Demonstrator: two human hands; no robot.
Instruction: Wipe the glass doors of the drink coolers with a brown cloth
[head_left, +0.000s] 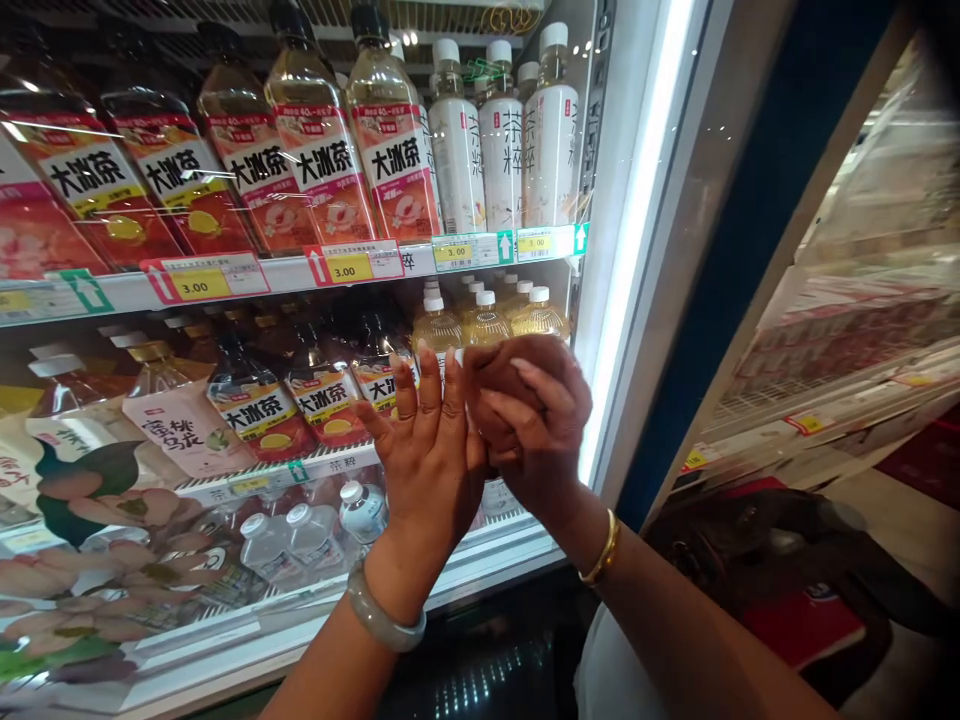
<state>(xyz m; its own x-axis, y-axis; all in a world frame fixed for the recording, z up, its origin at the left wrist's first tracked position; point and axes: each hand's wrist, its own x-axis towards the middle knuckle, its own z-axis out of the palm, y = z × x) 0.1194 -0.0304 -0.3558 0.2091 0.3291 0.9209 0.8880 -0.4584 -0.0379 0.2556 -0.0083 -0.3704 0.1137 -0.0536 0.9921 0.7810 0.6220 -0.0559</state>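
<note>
My left hand (431, 440) lies flat with its fingers spread, seemingly against the glass of a drinks fridge. A grey bangle (386, 612) circles that wrist. Right beside it, my right hand (536, 420) is closed on a bunched brown cloth (499, 372), held up at the glass. A gold bracelet (602, 548) is on the right wrist. Beyond the hands stand tea bottles (322, 392) with dark caps and yellowish bottles (487, 322) with white caps. The cloth's underside is hidden by my fingers.
An upper shelf (420, 262) with price tags carries large tea bottles (322, 150) and white-labelled bottles (555, 150). Small clear bottles (270, 545) stand low down. A lit door frame (637, 200) borders the right side. Dark items with a red patch (802, 625) lie at lower right.
</note>
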